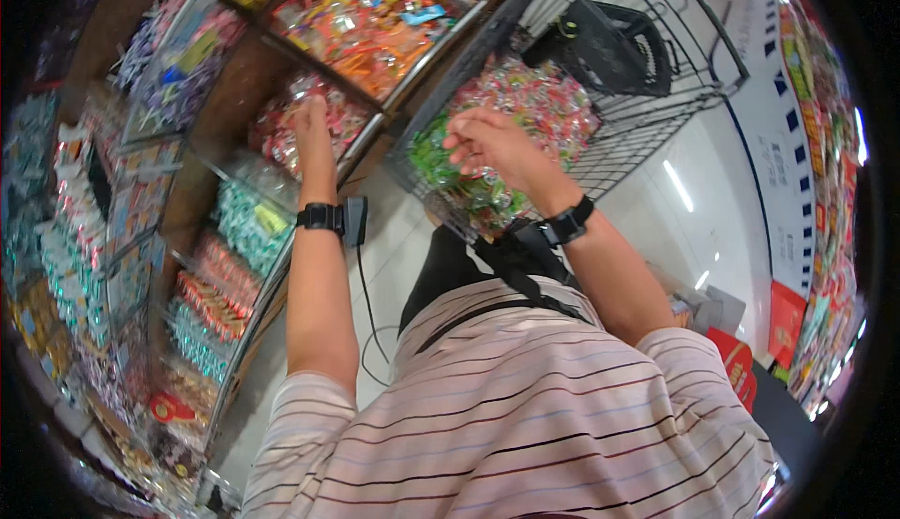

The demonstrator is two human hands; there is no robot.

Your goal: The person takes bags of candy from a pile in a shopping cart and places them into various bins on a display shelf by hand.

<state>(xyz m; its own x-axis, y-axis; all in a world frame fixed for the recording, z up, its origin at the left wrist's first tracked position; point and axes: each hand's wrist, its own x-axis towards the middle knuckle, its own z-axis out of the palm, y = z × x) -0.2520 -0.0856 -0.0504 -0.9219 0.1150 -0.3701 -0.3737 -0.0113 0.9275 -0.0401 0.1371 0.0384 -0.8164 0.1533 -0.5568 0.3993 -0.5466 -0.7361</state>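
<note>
Left hand: the left hand (312,127) reaches into a bin of red-and-pink wrapped candies (281,130) on the shelf display (370,144), knuckles up. Its fingers are buried among the wrappers, so I cannot tell whether they are spread or pinching anything.
Right hand: the right hand (492,144) hovers over the wire cart (656,97), its fingers loosely curled with the tips drawn toward the thumb. Whether a sweet is pinched there I cannot tell.
Where the candy lies: one heap in the shelf bin at the display's near front edge, and a second heap of mixed green and pink wrapped candies (525,111) piled in the near end of the cart, just under the right hand.
Handling: I judge the pieces to be small, light and loose – glossy wrappers that slide over each other, so a heap shifts when a hand digs in. A single piece is likely best taken by a pinch across its body or a twisted wrapper end; a handful needs cupped fingers, or pieces will spill.
Edges: the bin has a raised front lip beside the left wrist, and the cart's wire rim runs between the two heaps – both are things a sleeve or wrist strap could catch on.
Open room: the gap from bin to cart is short and unobstructed above the rims. A black basket (614,45) sits at the cart's far end, well apart from the hands.
</note>
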